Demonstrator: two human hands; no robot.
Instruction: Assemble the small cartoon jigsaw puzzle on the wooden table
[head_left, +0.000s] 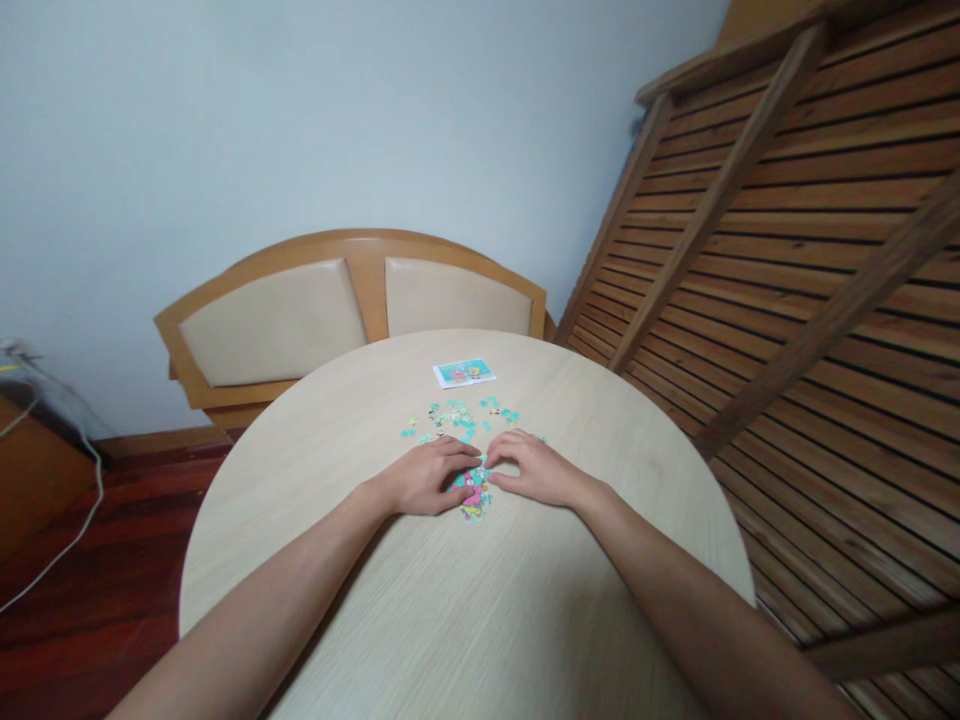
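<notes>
Both hands rest over a partly joined puzzle [472, 494] with pink, teal and yellow parts on the round table. My left hand [433, 474] lies at its left side, thumb on the joined pieces and fingers bent toward the right. My right hand [534, 468] is at the upper right edge, with thumb and index finger curved toward each other around something too small to name. Loose teal and white puzzle pieces [454, 412] are scattered just beyond the hands. Behind them lies a picture card [464, 373] with a pink and a yellow figure.
The pale round table [330, 440] fills the middle. Behind it stand a wooden headboard with cream panels [277, 320] and a bluish wall. A slatted wooden frame [750, 230] leans on the right. A white cable [97, 480] hangs at the left above a red-brown floor.
</notes>
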